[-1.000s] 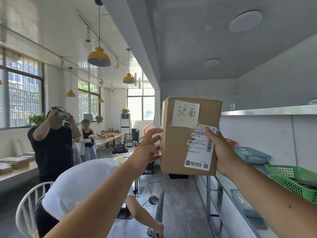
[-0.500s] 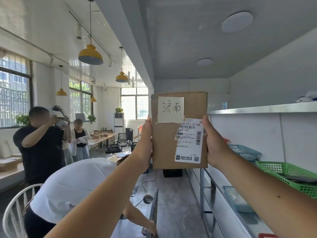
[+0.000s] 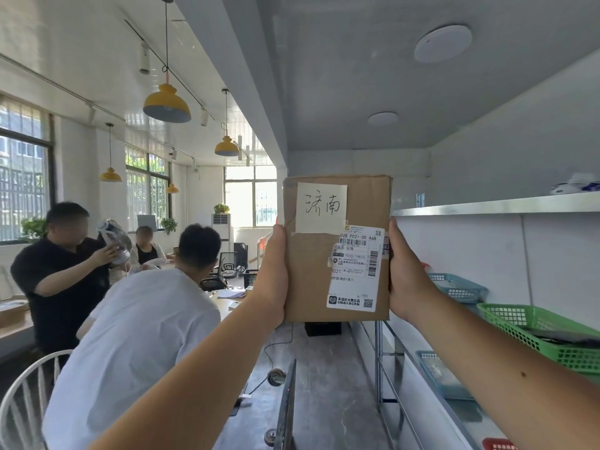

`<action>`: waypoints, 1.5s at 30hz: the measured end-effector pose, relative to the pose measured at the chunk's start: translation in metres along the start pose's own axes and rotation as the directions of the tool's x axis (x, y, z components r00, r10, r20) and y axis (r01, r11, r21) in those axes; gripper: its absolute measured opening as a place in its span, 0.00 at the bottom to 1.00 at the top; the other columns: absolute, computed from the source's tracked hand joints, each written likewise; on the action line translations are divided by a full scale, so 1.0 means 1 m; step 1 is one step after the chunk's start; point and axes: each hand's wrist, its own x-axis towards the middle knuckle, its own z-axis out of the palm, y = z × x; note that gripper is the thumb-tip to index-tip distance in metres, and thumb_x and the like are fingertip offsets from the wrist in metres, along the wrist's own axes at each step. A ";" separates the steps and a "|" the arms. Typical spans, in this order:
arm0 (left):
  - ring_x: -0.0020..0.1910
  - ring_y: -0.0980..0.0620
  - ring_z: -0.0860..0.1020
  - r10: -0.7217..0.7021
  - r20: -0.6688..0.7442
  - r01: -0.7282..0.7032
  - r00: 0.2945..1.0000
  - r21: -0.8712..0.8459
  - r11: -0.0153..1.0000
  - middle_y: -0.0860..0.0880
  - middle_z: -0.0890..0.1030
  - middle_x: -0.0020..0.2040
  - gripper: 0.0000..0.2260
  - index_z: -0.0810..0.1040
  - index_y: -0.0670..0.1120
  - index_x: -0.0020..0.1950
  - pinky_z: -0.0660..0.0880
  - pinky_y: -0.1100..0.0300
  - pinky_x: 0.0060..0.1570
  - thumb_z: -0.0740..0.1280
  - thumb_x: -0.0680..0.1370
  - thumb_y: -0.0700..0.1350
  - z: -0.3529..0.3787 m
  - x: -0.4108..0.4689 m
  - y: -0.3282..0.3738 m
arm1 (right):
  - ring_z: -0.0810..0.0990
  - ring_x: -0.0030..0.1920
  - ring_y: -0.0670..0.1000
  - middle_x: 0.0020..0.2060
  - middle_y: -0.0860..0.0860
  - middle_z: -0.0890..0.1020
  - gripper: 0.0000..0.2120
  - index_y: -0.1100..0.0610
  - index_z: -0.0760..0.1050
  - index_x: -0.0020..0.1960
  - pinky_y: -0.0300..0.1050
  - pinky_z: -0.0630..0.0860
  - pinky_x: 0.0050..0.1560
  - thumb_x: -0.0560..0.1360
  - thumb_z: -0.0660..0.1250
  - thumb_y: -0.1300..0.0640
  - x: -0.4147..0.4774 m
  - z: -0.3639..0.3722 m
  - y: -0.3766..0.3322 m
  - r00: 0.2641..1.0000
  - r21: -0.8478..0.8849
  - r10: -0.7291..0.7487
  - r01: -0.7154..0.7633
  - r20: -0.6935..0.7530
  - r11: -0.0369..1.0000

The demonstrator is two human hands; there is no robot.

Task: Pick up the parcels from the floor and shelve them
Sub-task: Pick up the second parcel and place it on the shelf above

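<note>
Head view, single frame.

- Parcel [image 3: 311,280]: brown cardboard box, held upright in mid-air at centre frame, broad face toward the camera, clear of floor and shelves.
- Yellow note [image 3: 321,207] with handwritten characters is taped to its upper half. White shipping label [image 3: 355,271] with barcodes covers the lower right of the face.
- Left hand [image 3: 274,274]: grips the parcel's left edge, thumb up along the front corner. Fingers are behind the box, hidden.
- Right hand [image 3: 406,274]: grips the right edge, thumb up beside the label. Fingers likewise hidden behind.
- Both forearms reach in from the bottom of the frame.
- Right of frame: metal shelf [image 3: 487,206] at about the height of the parcel's upper half. Below it sit a blue basket [image 3: 457,287] and, nearer the camera, a green basket [image 3: 532,332].
- Lower left: person in a white shirt [image 3: 139,336], back to the camera. Farther left, person in a black shirt [image 3: 61,287] holding a headset.
- Upper left: yellow pendant lamp [image 3: 166,103].
</note>
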 end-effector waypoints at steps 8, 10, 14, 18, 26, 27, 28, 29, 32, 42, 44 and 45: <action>0.54 0.42 0.89 -0.001 0.055 0.001 0.998 -0.002 1.000 0.47 0.90 0.57 0.33 0.89 0.60 0.59 0.87 0.42 0.52 0.53 0.78 0.78 0.003 0.002 -0.001 | 0.87 0.62 0.59 0.63 0.55 0.87 0.38 0.47 0.86 0.65 0.58 0.82 0.59 0.72 0.60 0.21 -0.008 -0.001 -0.001 1.000 -0.011 -0.018 0.018 -0.023 1.000; 0.54 0.43 0.89 0.000 0.049 0.000 0.999 -0.011 1.000 0.47 0.90 0.57 0.34 0.88 0.59 0.61 0.87 0.43 0.51 0.53 0.77 0.79 0.004 0.001 -0.003 | 0.87 0.62 0.60 0.62 0.56 0.87 0.40 0.49 0.84 0.67 0.59 0.82 0.59 0.70 0.62 0.22 -0.010 0.000 -0.003 1.000 0.003 -0.020 0.020 -0.021 1.000; 0.55 0.43 0.89 0.003 0.045 -0.002 0.999 -0.022 1.000 0.47 0.90 0.57 0.35 0.88 0.59 0.63 0.86 0.43 0.53 0.53 0.77 0.79 0.005 0.000 -0.004 | 0.87 0.61 0.60 0.62 0.57 0.88 0.40 0.50 0.83 0.69 0.58 0.83 0.55 0.71 0.62 0.23 -0.010 0.002 -0.006 1.000 0.025 -0.016 0.017 -0.014 1.000; 0.56 0.42 0.89 -0.004 0.039 0.004 0.999 -0.017 1.000 0.47 0.90 0.58 0.36 0.86 0.59 0.65 0.85 0.38 0.57 0.53 0.75 0.81 0.005 0.001 -0.005 | 0.87 0.62 0.60 0.63 0.57 0.87 0.37 0.48 0.84 0.67 0.59 0.84 0.55 0.74 0.61 0.23 -0.010 0.001 -0.005 1.000 0.023 -0.003 0.003 -0.011 1.000; 0.57 0.41 0.88 -0.035 0.016 0.035 0.999 -0.004 0.999 0.46 0.90 0.58 0.37 0.87 0.58 0.64 0.83 0.37 0.62 0.53 0.75 0.81 0.004 0.002 -0.010 | 0.88 0.60 0.59 0.61 0.56 0.88 0.36 0.48 0.85 0.65 0.61 0.81 0.61 0.74 0.61 0.23 -0.012 -0.004 0.003 0.998 0.019 -0.004 0.005 -0.055 1.000; 0.59 0.40 0.88 -0.036 0.025 0.036 0.999 -0.005 0.999 0.46 0.90 0.59 0.37 0.87 0.58 0.64 0.83 0.36 0.62 0.54 0.74 0.81 0.004 0.002 -0.012 | 0.88 0.60 0.60 0.61 0.56 0.88 0.36 0.48 0.85 0.65 0.62 0.80 0.63 0.74 0.60 0.23 -0.012 -0.006 0.005 0.998 0.015 0.002 -0.001 -0.068 1.000; 0.58 0.40 0.88 -0.037 0.030 0.037 0.999 -0.003 0.999 0.46 0.90 0.59 0.37 0.88 0.58 0.63 0.84 0.38 0.60 0.54 0.74 0.81 0.004 0.002 -0.013 | 0.87 0.61 0.60 0.61 0.56 0.88 0.36 0.47 0.85 0.66 0.63 0.79 0.65 0.74 0.60 0.23 -0.012 -0.007 0.006 0.997 0.012 0.005 -0.004 -0.080 1.000; 0.56 0.41 0.89 -0.040 0.027 0.041 0.999 -0.002 0.999 0.46 0.90 0.58 0.37 0.89 0.59 0.61 0.86 0.40 0.55 0.54 0.74 0.81 0.004 0.003 -0.014 | 0.87 0.61 0.61 0.61 0.56 0.88 0.36 0.47 0.85 0.66 0.64 0.78 0.67 0.75 0.59 0.23 -0.013 -0.008 0.007 0.996 0.010 0.006 -0.005 -0.090 1.000; 0.53 0.42 0.90 -0.074 0.018 0.075 0.997 -0.020 0.997 0.46 0.91 0.55 0.36 0.90 0.59 0.57 0.87 0.43 0.51 0.55 0.73 0.82 0.008 0.004 -0.019 | 0.88 0.59 0.59 0.59 0.55 0.89 0.33 0.45 0.88 0.61 0.60 0.83 0.60 0.76 0.59 0.24 -0.018 -0.014 0.006 0.993 0.009 0.009 -0.008 -0.117 1.000; 0.51 0.44 0.90 -0.105 0.076 0.107 0.992 -0.023 0.994 0.47 0.91 0.55 0.35 0.90 0.59 0.58 0.87 0.45 0.47 0.56 0.74 0.80 0.059 -0.004 -0.042 | 0.90 0.54 0.57 0.56 0.55 0.90 0.30 0.46 0.91 0.50 0.52 0.85 0.46 0.79 0.58 0.27 -0.051 -0.052 -0.017 0.982 0.018 -0.019 0.023 -0.189 1.000; 0.54 0.42 0.89 -0.123 0.120 0.124 0.985 -0.004 0.992 0.46 0.90 0.57 0.39 0.89 0.57 0.60 0.86 0.42 0.55 0.57 0.69 0.82 0.075 -0.009 -0.048 | 0.89 0.55 0.58 0.56 0.56 0.90 0.30 0.47 0.90 0.51 0.55 0.83 0.51 0.79 0.58 0.27 -0.060 -0.065 -0.024 0.970 0.004 -0.030 0.032 -0.242 0.999; 0.56 0.40 0.89 -0.131 0.138 0.132 0.982 -0.003 0.991 0.45 0.89 0.60 0.42 0.88 0.56 0.63 0.84 0.39 0.60 0.59 0.65 0.83 0.084 -0.013 -0.050 | 0.89 0.55 0.58 0.56 0.56 0.90 0.30 0.47 0.90 0.51 0.56 0.82 0.54 0.79 0.58 0.27 -0.066 -0.073 -0.027 0.964 -0.014 -0.038 0.035 -0.262 0.999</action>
